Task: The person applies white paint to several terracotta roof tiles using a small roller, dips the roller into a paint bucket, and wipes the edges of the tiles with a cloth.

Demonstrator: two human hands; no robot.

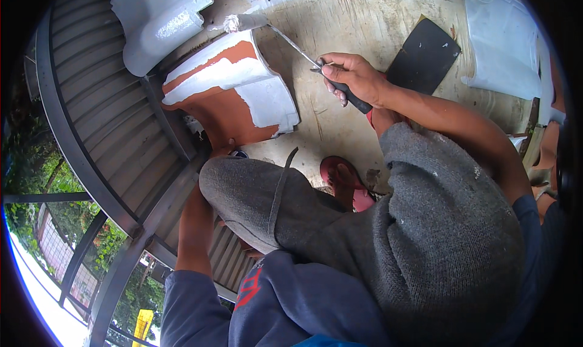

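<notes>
My right hand (pixel 357 78) is closed round the black handle of a small paint roller (pixel 291 42). Its white, paint-covered sleeve lies at the top edge of a curved clay roof tile (pixel 226 109). White paint covers part of that tile in bands, and bare orange-brown clay shows between them. At the tile's lower edge, my left hand (pixel 228 146) grips it, thumb against the clay. My knee hides most of this hand's fingers.
Painted roof tiles (pixel 159 19) lie at the upper left, and another whitish tile (pixel 501 49) at the upper right. A dark flat piece (pixel 425 55) rests on the paint-stained board (pixel 328 28). Metal railing (pixel 91 171) runs along the left. My sandalled foot (pixel 343 176) stands below the board.
</notes>
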